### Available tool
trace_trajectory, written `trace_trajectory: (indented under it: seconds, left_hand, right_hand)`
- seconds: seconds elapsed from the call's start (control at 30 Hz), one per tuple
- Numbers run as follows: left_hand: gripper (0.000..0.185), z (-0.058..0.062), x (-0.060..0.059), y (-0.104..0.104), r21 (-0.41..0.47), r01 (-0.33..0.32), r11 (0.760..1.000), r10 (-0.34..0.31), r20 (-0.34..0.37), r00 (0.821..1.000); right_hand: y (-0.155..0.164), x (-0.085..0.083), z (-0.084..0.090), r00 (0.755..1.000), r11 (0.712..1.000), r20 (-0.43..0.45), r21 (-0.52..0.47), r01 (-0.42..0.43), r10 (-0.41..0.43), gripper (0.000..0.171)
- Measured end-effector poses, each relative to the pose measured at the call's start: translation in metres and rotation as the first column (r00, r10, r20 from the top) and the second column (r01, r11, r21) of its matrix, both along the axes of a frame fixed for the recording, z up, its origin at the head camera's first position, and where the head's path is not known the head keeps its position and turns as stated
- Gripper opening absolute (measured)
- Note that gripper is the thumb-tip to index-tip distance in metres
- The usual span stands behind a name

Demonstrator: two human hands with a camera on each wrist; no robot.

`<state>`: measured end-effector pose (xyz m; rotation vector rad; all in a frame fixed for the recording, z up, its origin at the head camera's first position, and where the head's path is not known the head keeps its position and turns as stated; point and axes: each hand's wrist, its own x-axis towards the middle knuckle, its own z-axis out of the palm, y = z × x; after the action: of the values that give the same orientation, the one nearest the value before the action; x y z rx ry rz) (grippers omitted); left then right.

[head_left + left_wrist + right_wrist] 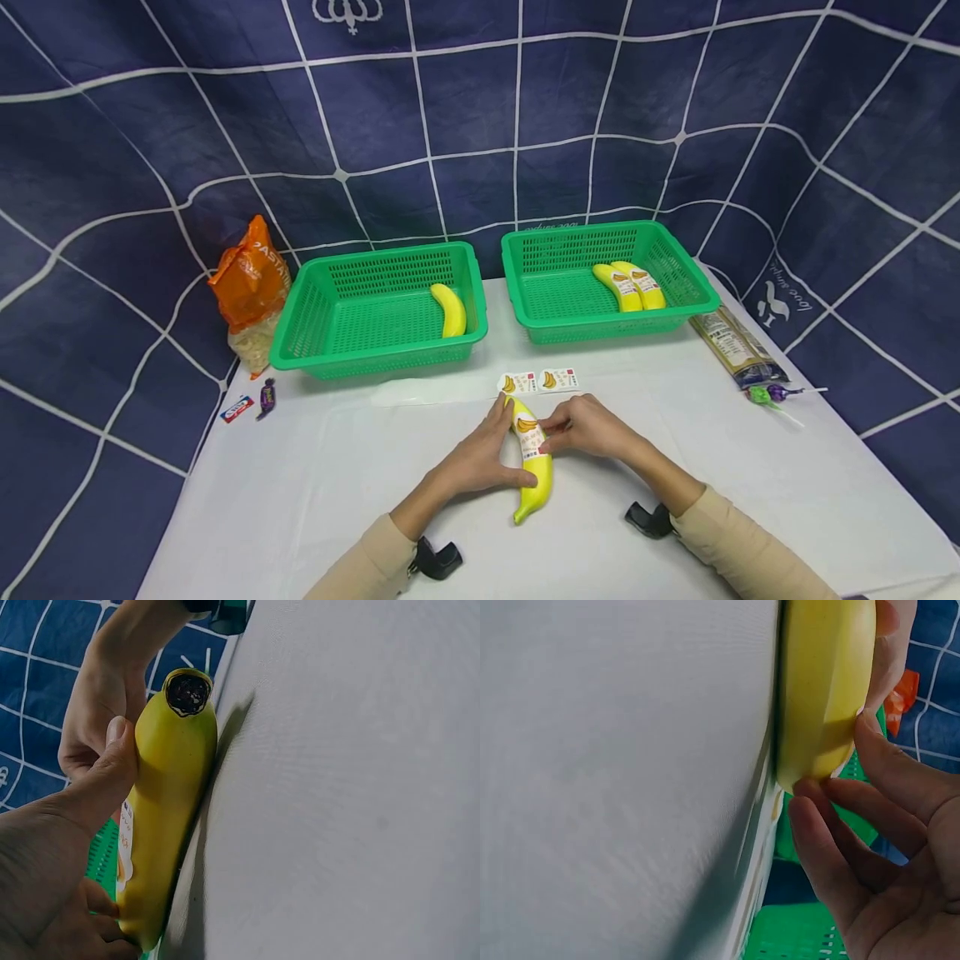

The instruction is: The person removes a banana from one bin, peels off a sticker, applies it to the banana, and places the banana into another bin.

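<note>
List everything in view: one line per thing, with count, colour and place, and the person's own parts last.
banana: 1, yellow with a sticker, on the table between both hands
sticker sheet: 1, white, two banana stickers, just beyond the held banana
left basket: 1, green, back left; holds one plain yellow banana
right basket: 1, green, back right; holds two stickered bananas
pasta bag: 1, orange, left of the left basket
small sweets: 2, red-white and purple, left table edge
long packet: 1, brown, right of the right basket
lollipops: 2, green and purple, right side
table: 1, white
backdrop: 1, navy with white grid
left hand: grips the banana
right hand: fingers touch the banana
</note>
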<state>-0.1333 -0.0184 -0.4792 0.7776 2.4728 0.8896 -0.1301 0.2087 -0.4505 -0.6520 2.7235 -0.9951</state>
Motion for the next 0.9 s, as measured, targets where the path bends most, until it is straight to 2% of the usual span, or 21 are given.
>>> trace_trajectory:
  seconds: [0.2, 0.3, 0.5, 0.6, 0.9]
  left_hand:
    - [0.125, 0.0004, 0.0008, 0.0004, -0.003, -0.005, 1.0, 0.005, 0.002, 1.0]
    - [0.125, 0.0002, 0.0013, 0.0, -0.007, -0.009, 1.0, 0.009, 0.003, 1.0]
    - [0.128, -0.0008, 0.0018, 0.0002, -0.01, -0.019, 1.0, 0.019, 0.015, 1.0]
    - [0.129, -0.001, 0.002, 0.0006, -0.011, -0.025, 1.0, 0.025, 0.019, 0.999]
    - [0.129, -0.0021, 0.0031, -0.0028, 0.0, -0.028, 1.0, 0.028, 0.016, 0.999]
  right_hand:
    - [-0.0007, 0.0002, -0.0005, 0.999, 0.999, 0.016, 0.013, -0.038, 0.038, 0.027]
    - [-0.0007, 0.0, -0.0004, 0.999, 1.0, 0.028, 0.016, -0.023, 0.022, 0.032]
    - [-0.0016, -0.0016, 0.0021, 0.989, 0.998, 0.14, -0.033, 0.062, -0.056, 0.05]
    - [-0.0016, -0.0025, 0.0028, 0.983, 0.996, 0.17, -0.044, 0.078, -0.07, 0.059]
    - [-0.0024, -0.0097, 0.0063, 0.956, 0.99, 0.276, -0.074, 0.123, -0.098, 0.057]
